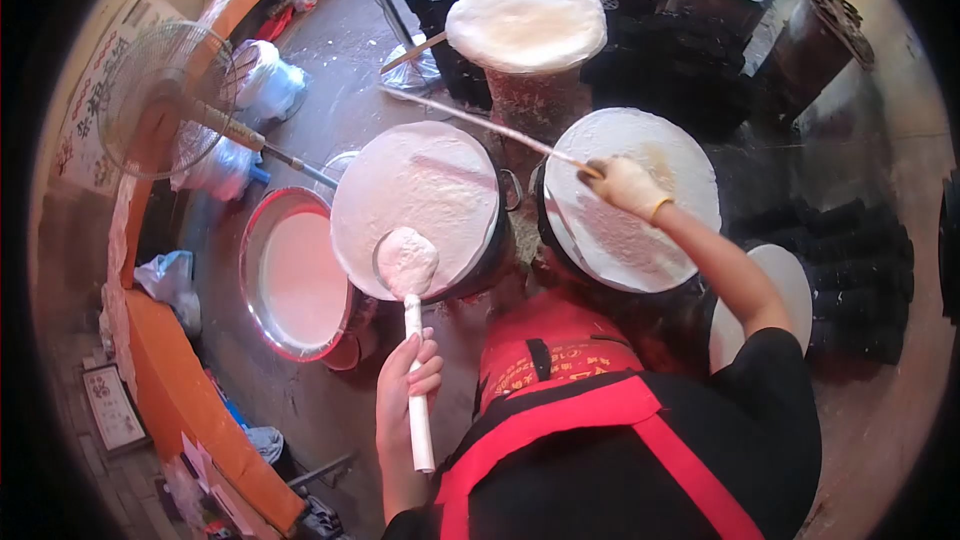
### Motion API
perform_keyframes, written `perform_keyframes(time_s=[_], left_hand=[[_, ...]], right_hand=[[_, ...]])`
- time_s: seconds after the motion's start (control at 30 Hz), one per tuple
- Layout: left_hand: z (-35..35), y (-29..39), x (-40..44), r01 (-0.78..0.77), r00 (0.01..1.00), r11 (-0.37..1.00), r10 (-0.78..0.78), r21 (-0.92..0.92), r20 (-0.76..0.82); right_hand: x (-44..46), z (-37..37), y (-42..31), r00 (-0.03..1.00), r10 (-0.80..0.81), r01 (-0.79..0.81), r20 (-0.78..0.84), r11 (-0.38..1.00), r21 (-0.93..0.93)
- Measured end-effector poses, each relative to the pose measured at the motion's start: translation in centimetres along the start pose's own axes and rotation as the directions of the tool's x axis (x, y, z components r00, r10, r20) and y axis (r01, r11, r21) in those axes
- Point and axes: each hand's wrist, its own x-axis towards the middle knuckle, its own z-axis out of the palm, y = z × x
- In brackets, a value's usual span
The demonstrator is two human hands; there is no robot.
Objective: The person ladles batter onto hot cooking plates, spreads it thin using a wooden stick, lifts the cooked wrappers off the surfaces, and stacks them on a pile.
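Observation:
My left hand (410, 380) is bare and wrapped round the white handle of a ladle (407, 262). The ladle's batter-coated bowl rests over the near edge of the left round griddle (415, 190), which is covered with a pale layer. My right hand (625, 188), in a pale glove with a yellow cuff, grips a long thin stick (480, 122) above the right griddle (640, 250). The stick points up and left. A white sheet with a browner patch covers that griddle. To the left stands a red-rimmed tub (305, 275) of white liquid.
A stack of round flat sheets (527, 25) sits on a stand beyond the griddles. A fan (165, 100) stands at the left, near an orange-edged counter (190, 390). Black cylinders (850, 270) are piled at the right, beside a round white disc (770, 300).

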Motion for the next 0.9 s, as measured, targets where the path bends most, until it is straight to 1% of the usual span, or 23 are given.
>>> perform_keyframes(time_s=[0.03, 0.07, 0.1, 0.17, 0.2, 0.27, 0.3, 0.37, 0.43, 0.5, 0.57, 0.63, 0.67, 0.7, 0.73, 0.77, 0.8, 0.83, 0.87, 0.9], left_hand=[[0.2, -0.1, 0.3, -0.001, 1.000, 1.000, 0.001, -0.005, 0.018], [0.3, -0.1, 0.5, -0.008, 1.000, 1.000, 0.009, -0.018, 0.024], [0.5, -0.2, 0.6, -0.013, 1.000, 1.000, 0.014, -0.022, 0.020], [1.0, 0.0, 1.2, -0.012, 0.999, 1.000, 0.013, -0.021, 0.030], [1.1, 0.1, 1.2, -0.012, 1.000, 1.000, 0.013, -0.020, 0.027], [1.7, 0.6, 1.8, -0.015, 1.000, 1.000, 0.015, 0.018, 0.005], [1.8, 0.6, 2.1, -0.003, 1.000, 1.000, 0.003, 0.019, 0.009], [1.8, 0.8, 2.2, -0.026, 1.000, 0.999, 0.026, 0.032, 0.011], [1.8, 1.0, 2.4, -0.028, 1.000, 0.999, 0.028, 0.035, 0.010], [1.9, 1.0, 2.5, -0.030, 1.000, 0.999, 0.030, 0.028, 0.009], [1.9, 1.1, 2.6, -0.041, 0.999, 0.999, 0.040, 0.029, 0.008], [2.0, 1.3, 2.7, -0.022, 1.000, 0.999, 0.022, -0.027, 0.011], [2.3, 1.4, 2.8, -0.037, 0.999, 0.999, 0.038, -0.028, 0.019], [2.6, 1.7, 2.8, -0.030, 0.999, 0.999, 0.030, -0.039, 0.020], [2.8, 2.0, 2.8, -0.019, 1.000, 0.999, 0.020, -0.048, 0.021], [3.2, 2.4, 2.8, -0.024, 1.000, 0.999, 0.025, -0.039, 0.009], [3.0, 2.9, 3.1, -0.024, 1.000, 0.998, 0.025, -0.060, 0.015], [2.9, 3.6, 3.5, -0.022, 0.999, 0.996, 0.024, -0.083, 0.021], [3.1, 4.2, 3.9, -0.030, 0.999, 0.996, 0.033, -0.085, 0.035], [3.7, 5.3, 4.2, -0.038, 0.999, 0.999, 0.039, -0.030, 0.024]], right_hand=[[-0.4, 0.4, -2.1, 0.997, 0.057, -0.055, 0.050, 0.998, -0.041], [0.1, 3.5, -2.2, 0.994, 0.100, -0.106, -0.048, 0.982, -0.155], [0.0, 4.9, -3.4, 0.988, 0.149, -0.155, -0.048, 0.971, -0.182], [1.3, 8.9, -3.0, 0.992, 0.103, -0.120, -0.076, 0.958, -0.260], [2.0, 10.3, -2.2, 0.992, 0.104, -0.120, -0.074, 0.959, -0.258], [3.2, 11.2, -0.3, 0.991, -0.001, -0.039, -0.133, 0.954, -0.297], [3.0, 9.8, -0.1, 0.991, 0.010, -0.052, -0.137, 0.952, -0.301], [2.0, 3.7, -1.4, 0.979, 0.047, -0.097, -0.197, 0.962, -0.253], [0.6, -3.4, -3.3, 0.963, 0.067, -0.102, -0.262, 0.988, -0.120], [3.6, -8.4, -1.2, 0.975, -0.130, 0.120, -0.180, 0.991, -0.061], [6.0, -13.9, -2.5, 0.983, -0.121, 0.124, -0.137, 0.992, 0.016], [10.2, -18.3, -3.3, 0.908, -0.378, 0.357, -0.181, 0.924, -0.138], [12.6, -20.7, -3.7, 0.944, -0.247, 0.277, -0.220, 0.954, 0.118], [13.9, -22.7, -4.2, 0.969, -0.109, 0.186, -0.220, 0.910, 0.371], [13.9, -24.6, -4.9, 0.918, -0.181, 0.349, -0.352, 0.789, 0.506], [13.8, -26.3, -5.2, 0.845, -0.220, 0.506, -0.488, 0.626, 0.594], [16.6, -28.3, -3.4, 0.891, -0.102, 0.391, -0.443, 0.669, 0.632], [21.1, -29.7, 0.3, 0.865, -0.196, 0.494, -0.461, 0.489, 0.719], [21.8, -29.4, 1.1, 0.847, -0.026, 0.464, -0.531, 0.522, 0.715], [22.3, -28.6, 1.4, 0.798, 0.145, 0.427, -0.585, 0.549, 0.719]])
